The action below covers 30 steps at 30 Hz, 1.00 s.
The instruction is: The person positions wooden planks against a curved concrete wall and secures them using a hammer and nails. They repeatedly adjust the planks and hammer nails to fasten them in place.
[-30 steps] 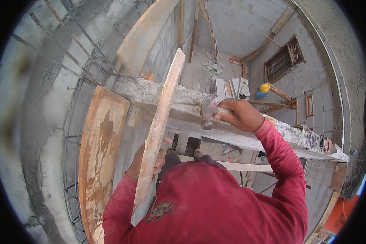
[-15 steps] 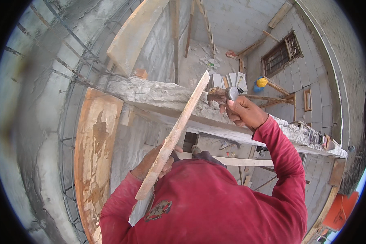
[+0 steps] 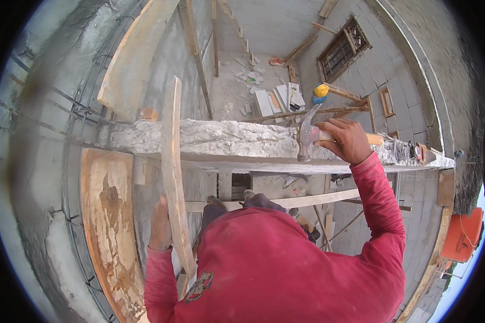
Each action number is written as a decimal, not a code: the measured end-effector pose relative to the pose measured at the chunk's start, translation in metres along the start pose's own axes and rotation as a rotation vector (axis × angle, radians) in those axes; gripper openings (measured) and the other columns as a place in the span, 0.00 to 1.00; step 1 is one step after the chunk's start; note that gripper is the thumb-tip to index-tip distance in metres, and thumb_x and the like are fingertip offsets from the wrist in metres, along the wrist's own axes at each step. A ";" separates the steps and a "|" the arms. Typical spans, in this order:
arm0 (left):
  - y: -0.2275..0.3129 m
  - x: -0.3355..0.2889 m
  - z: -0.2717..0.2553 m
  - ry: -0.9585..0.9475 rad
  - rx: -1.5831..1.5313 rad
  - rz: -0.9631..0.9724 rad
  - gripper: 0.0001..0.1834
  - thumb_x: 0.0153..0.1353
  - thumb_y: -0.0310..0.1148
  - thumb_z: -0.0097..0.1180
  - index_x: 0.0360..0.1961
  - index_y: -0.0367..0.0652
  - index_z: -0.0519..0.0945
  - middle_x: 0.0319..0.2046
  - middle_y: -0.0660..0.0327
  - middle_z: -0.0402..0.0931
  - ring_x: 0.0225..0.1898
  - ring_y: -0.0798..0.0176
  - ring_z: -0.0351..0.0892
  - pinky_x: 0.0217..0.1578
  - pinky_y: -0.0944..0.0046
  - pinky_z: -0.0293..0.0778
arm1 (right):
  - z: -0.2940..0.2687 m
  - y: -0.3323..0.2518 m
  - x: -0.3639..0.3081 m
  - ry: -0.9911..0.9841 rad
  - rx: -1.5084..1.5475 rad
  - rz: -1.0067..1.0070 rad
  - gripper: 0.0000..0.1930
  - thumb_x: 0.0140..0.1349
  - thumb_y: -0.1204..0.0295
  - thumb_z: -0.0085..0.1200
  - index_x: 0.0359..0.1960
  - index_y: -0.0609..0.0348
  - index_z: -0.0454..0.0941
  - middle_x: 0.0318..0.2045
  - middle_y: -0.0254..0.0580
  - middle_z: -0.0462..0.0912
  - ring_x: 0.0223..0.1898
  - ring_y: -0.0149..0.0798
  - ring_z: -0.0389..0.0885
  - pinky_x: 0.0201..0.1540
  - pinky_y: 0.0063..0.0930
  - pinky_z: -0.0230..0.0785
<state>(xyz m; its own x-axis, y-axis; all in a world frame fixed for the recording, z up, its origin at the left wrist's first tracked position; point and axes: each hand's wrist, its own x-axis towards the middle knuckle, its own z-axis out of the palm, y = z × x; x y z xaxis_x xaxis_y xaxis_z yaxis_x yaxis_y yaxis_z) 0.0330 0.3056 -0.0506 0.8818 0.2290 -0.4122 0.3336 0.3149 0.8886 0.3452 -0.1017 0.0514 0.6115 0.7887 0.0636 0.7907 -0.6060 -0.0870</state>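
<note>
My left hand [image 3: 160,225] holds a long, narrow wooden board [image 3: 173,161] low on its left edge; some of the fingers are hidden behind the wood. The board rises past the rough top of a concrete beam [image 3: 226,134], its upper end beyond the beam. In my right hand [image 3: 346,141] is a claw hammer, gripped close to its metal head [image 3: 307,134]. Its claw points away from me and its striking face toward me. The wooden handle [image 3: 374,139] sticks out to the right of my fist, over the beam.
A stained wooden panel [image 3: 109,210] stands at left, near steel reinforcing bars [image 3: 73,215]. A narrow plank [image 3: 318,200] crosses below the beam by my feet. Far below lie white blocks [image 3: 267,102] and a yellow helmet [image 3: 321,90]. An orange container [image 3: 462,235] is at far right.
The slanted board has swung nearly upright and shifted left with my left hand. My right hand has turned the hammer, so its head now shows side-on. The whole view has shifted.
</note>
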 end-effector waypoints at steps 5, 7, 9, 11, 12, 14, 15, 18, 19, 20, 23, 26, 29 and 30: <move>0.017 0.007 0.025 0.138 0.125 0.237 0.38 0.73 0.59 0.56 0.66 0.32 0.73 0.55 0.56 0.80 0.55 0.66 0.77 0.58 0.63 0.72 | 0.030 0.013 -0.023 -0.044 -0.057 -0.069 0.25 0.58 0.48 0.66 0.52 0.47 0.83 0.40 0.38 0.77 0.48 0.46 0.77 0.53 0.43 0.71; 0.012 0.010 0.028 0.157 0.129 0.279 0.38 0.72 0.56 0.61 0.66 0.31 0.72 0.56 0.55 0.80 0.56 0.65 0.77 0.58 0.63 0.72 | 0.036 0.012 -0.027 -0.030 -0.074 -0.032 0.26 0.57 0.49 0.67 0.52 0.49 0.83 0.42 0.40 0.75 0.48 0.48 0.75 0.53 0.44 0.70; 0.013 0.011 0.032 0.163 0.101 0.268 0.39 0.70 0.55 0.63 0.65 0.30 0.72 0.56 0.55 0.80 0.56 0.66 0.76 0.59 0.62 0.72 | 0.045 0.018 -0.028 0.051 0.012 -0.078 0.25 0.55 0.53 0.69 0.52 0.51 0.84 0.43 0.41 0.75 0.48 0.49 0.75 0.52 0.45 0.70; 0.026 0.007 0.032 0.198 0.198 0.293 0.40 0.69 0.55 0.65 0.66 0.30 0.72 0.57 0.55 0.79 0.57 0.66 0.76 0.59 0.63 0.72 | 0.046 0.018 -0.028 0.041 0.051 -0.078 0.25 0.53 0.56 0.70 0.51 0.53 0.84 0.43 0.42 0.75 0.48 0.50 0.75 0.52 0.46 0.71; 0.033 0.004 0.032 0.214 0.247 0.304 0.40 0.68 0.55 0.66 0.66 0.30 0.72 0.57 0.55 0.79 0.57 0.66 0.76 0.59 0.63 0.72 | 0.045 0.018 -0.027 0.036 0.071 -0.076 0.25 0.52 0.58 0.71 0.51 0.53 0.84 0.43 0.43 0.75 0.47 0.51 0.75 0.52 0.46 0.71; 0.048 0.000 0.035 0.279 0.256 0.345 0.40 0.67 0.52 0.68 0.66 0.30 0.71 0.58 0.55 0.79 0.57 0.65 0.76 0.59 0.62 0.72 | 0.043 0.018 -0.027 0.038 0.079 -0.077 0.25 0.51 0.59 0.72 0.51 0.54 0.84 0.43 0.44 0.76 0.47 0.51 0.76 0.51 0.47 0.72; 0.052 -0.002 0.035 0.311 0.261 0.365 0.40 0.67 0.51 0.69 0.66 0.30 0.71 0.58 0.55 0.79 0.57 0.65 0.77 0.60 0.62 0.72 | 0.042 0.018 -0.026 0.039 0.084 -0.077 0.25 0.51 0.60 0.72 0.50 0.55 0.84 0.43 0.44 0.76 0.47 0.52 0.76 0.51 0.47 0.72; 0.055 -0.007 0.031 0.361 0.216 0.428 0.37 0.65 0.45 0.72 0.65 0.31 0.71 0.57 0.54 0.79 0.57 0.64 0.77 0.60 0.62 0.72 | 0.039 0.017 -0.024 0.036 0.108 -0.080 0.25 0.51 0.61 0.73 0.50 0.55 0.84 0.43 0.45 0.76 0.47 0.52 0.76 0.51 0.47 0.72; 0.056 -0.009 0.032 0.388 0.222 0.445 0.36 0.65 0.44 0.72 0.65 0.31 0.71 0.57 0.54 0.79 0.57 0.64 0.77 0.60 0.61 0.72 | 0.038 0.017 -0.024 0.037 0.105 -0.075 0.25 0.50 0.62 0.73 0.50 0.55 0.84 0.43 0.45 0.76 0.47 0.53 0.76 0.51 0.47 0.72; 0.058 -0.011 0.034 0.414 0.228 0.462 0.35 0.65 0.43 0.72 0.64 0.31 0.71 0.56 0.54 0.79 0.57 0.63 0.77 0.60 0.61 0.72 | 0.037 0.016 -0.024 0.037 0.103 -0.070 0.25 0.50 0.62 0.73 0.50 0.55 0.83 0.43 0.45 0.76 0.47 0.53 0.76 0.51 0.47 0.72; 0.052 -0.013 0.035 0.482 0.243 0.531 0.33 0.66 0.42 0.71 0.62 0.32 0.72 0.55 0.54 0.79 0.57 0.63 0.77 0.60 0.60 0.73 | 0.037 0.015 -0.024 0.031 0.115 -0.059 0.25 0.50 0.63 0.74 0.50 0.55 0.83 0.43 0.45 0.76 0.47 0.53 0.76 0.51 0.47 0.71; 0.056 -0.015 0.043 0.543 0.311 0.593 0.32 0.67 0.42 0.70 0.62 0.33 0.71 0.56 0.52 0.77 0.58 0.62 0.76 0.60 0.59 0.72 | 0.037 0.016 -0.025 0.047 0.146 -0.067 0.25 0.49 0.63 0.74 0.50 0.56 0.83 0.42 0.46 0.75 0.47 0.53 0.76 0.51 0.47 0.71; 0.073 -0.017 0.044 0.667 0.433 0.720 0.34 0.69 0.44 0.67 0.65 0.32 0.68 0.58 0.51 0.74 0.60 0.60 0.73 0.63 0.57 0.68 | 0.036 0.016 -0.026 0.061 0.160 -0.078 0.26 0.48 0.63 0.75 0.50 0.56 0.83 0.41 0.47 0.75 0.47 0.54 0.76 0.51 0.47 0.71; 0.081 -0.016 0.043 0.719 0.479 0.773 0.34 0.69 0.44 0.65 0.66 0.32 0.67 0.59 0.51 0.73 0.61 0.59 0.72 0.64 0.56 0.66 | 0.035 0.016 -0.025 0.063 0.161 -0.079 0.26 0.48 0.63 0.75 0.50 0.56 0.83 0.40 0.47 0.75 0.47 0.55 0.76 0.51 0.47 0.71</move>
<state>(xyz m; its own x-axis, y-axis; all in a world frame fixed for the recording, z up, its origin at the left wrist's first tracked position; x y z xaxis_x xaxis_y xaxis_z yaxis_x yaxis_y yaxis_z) 0.0599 0.2878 0.0366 0.5639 0.7271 0.3916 0.0160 -0.4838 0.8751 0.3414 -0.1274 0.0140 0.5521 0.8221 0.1387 0.8246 -0.5138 -0.2367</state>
